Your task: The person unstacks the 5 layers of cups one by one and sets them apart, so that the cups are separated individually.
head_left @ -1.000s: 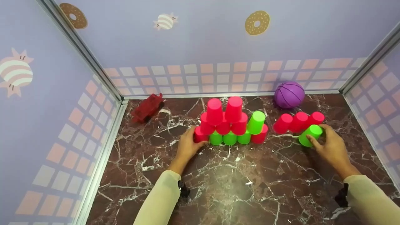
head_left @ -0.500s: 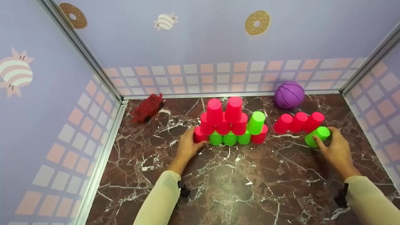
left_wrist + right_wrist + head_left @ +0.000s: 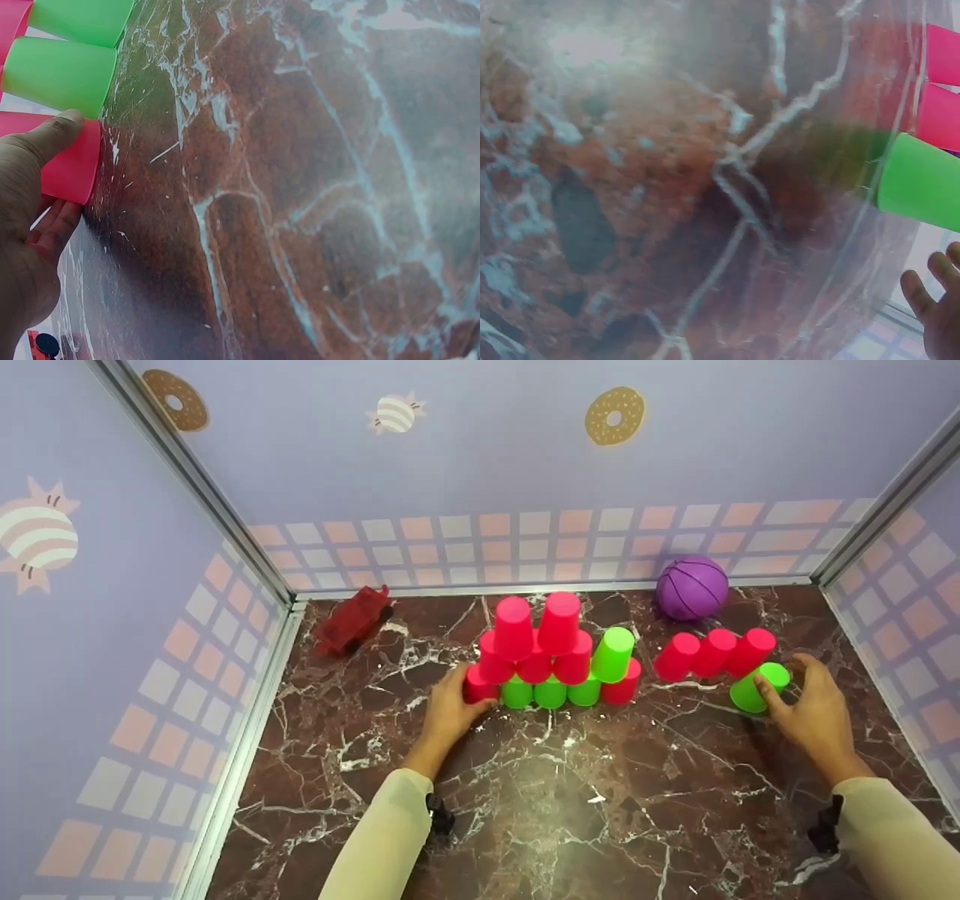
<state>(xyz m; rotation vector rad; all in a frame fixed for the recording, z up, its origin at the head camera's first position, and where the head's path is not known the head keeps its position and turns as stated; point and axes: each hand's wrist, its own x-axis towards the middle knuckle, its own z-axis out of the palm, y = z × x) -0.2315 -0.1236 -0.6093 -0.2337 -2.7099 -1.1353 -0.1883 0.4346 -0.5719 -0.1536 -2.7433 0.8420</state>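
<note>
Upside-down plastic cups form a stepped wall in the head view. My left hand (image 3: 448,714) holds the red cup (image 3: 480,684) at the left end of the bottom row, thumb at its front and fingers on its outer side. Three green cups (image 3: 550,694) and another red cup (image 3: 621,682) continue that row. Above stand three red cups and one green cup (image 3: 613,654), topped by two red cups (image 3: 514,628). At the right, a green cup (image 3: 759,688) stands upside down beside my right hand (image 3: 816,712); the fingers are spread off its side, the thumb close to its front.
Three red cups (image 3: 715,653) stand in a row behind the single green cup. A purple ball (image 3: 692,588) lies near the back wall, and a dark red toy (image 3: 352,621) is at the back left. Patterned walls enclose the marbled surface (image 3: 555,810).
My right hand has moved the single green cup a little to the right, and its fingers have since come away from the cup. The left hand and the stacked cups stay put.
</note>
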